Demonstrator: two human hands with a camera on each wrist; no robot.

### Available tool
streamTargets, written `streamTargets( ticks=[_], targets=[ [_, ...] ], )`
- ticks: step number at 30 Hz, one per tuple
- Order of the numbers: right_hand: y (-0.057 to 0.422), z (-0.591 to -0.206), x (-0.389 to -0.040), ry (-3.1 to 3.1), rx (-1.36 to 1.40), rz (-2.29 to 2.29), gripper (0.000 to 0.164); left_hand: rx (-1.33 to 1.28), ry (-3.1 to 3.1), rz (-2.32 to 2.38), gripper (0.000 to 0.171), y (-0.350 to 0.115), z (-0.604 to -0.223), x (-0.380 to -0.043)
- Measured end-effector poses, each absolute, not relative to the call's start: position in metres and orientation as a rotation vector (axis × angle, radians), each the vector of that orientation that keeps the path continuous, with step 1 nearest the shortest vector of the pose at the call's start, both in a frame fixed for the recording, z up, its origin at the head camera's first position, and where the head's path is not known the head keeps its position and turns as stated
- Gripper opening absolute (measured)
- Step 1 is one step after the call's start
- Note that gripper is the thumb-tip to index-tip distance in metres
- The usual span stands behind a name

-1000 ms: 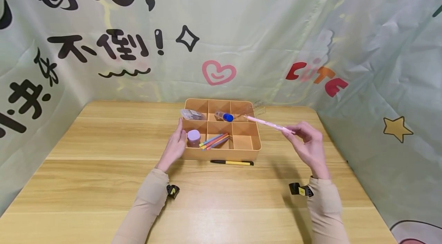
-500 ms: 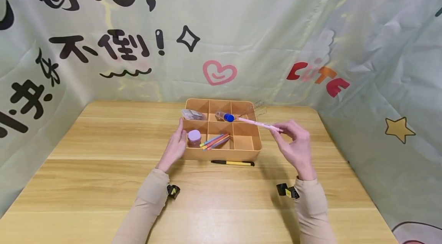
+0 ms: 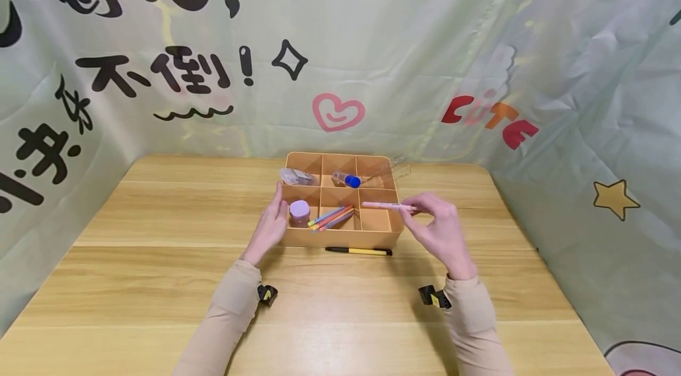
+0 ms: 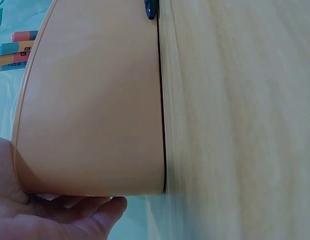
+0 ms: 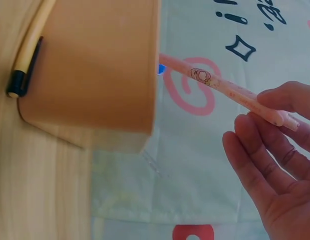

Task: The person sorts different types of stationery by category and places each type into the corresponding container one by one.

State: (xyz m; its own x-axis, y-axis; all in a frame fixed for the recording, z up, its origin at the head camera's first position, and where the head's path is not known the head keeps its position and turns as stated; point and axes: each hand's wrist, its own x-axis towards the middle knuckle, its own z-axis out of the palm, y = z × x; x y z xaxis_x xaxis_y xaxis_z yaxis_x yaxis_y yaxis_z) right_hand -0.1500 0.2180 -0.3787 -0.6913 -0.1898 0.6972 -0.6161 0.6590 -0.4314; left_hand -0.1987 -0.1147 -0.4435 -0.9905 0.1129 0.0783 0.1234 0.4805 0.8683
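Note:
My left hand (image 3: 268, 223) holds the left side of a tan organizer box (image 3: 340, 239) with several compartments. In the left wrist view its fingers (image 4: 107, 212) lie along the box's outer end. My right hand (image 3: 437, 229) pinches a pink pen (image 3: 384, 206) near one end, between thumb and fingers. The pen is nearly level above the front right compartment, its free end pointing left. Nearest my left hand, a purple-lidded jar (image 3: 300, 210) stands in the front left compartment. Several colored pens (image 3: 332, 218) lean in the front middle one.
Behind them in the box are a clear plastic packet (image 3: 297, 177), a clear tube with a blue cap (image 3: 351, 181) and clear, ruler-like plastic pieces (image 3: 400, 169) jutting past the right rim. A yellow and black pen (image 3: 359, 251) lies along the box's front. Printed fabric hangs behind the table.
My right hand has moved left and lower, bringing the pink pen from over the back right compartment to above the front right one. The left hand stays on the box.

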Motion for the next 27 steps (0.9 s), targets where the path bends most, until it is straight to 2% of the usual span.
streamTargets(
  ticks=[27],
  targets=[
    [0.207, -0.4, -0.158, -2.388, 0.606, 0.68, 0.008, -0.207, -2.707, -1.533, 0.058, -0.114, -0.443, -0.197]
  ],
)
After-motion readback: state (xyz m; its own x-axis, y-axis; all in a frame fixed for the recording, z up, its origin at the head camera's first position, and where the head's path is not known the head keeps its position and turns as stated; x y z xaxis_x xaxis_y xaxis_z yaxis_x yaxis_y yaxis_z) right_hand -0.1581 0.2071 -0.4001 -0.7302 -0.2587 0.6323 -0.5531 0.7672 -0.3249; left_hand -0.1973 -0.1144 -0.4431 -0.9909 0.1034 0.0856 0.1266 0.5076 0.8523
